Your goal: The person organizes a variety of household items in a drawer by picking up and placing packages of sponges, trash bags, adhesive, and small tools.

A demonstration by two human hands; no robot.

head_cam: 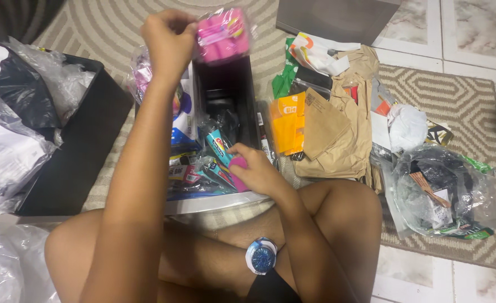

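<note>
While I sat cross-legged on the rug (444, 90), my left hand (168, 38) was clamped on a clear packet of pink items (223, 35), raised over the open black box (228, 101); my right hand (256, 171) curled around a small pink round thing (238, 163) low in that box, beside plastic-wrapped packets (217, 148); brown paper bags (338, 132) lay to the right.

Glossy plastic and matt paper over a woven rug.

A crinkled clear plastic packet of pink pieces (223, 33) shines in the left hand (169, 39); the creased brown paper bags (338, 134) look matt, the black rectangular bin (225, 95) smooth, the beige patterned rug (444, 95) coarse, the white marbled floor tiles (472, 28) polished.
</note>
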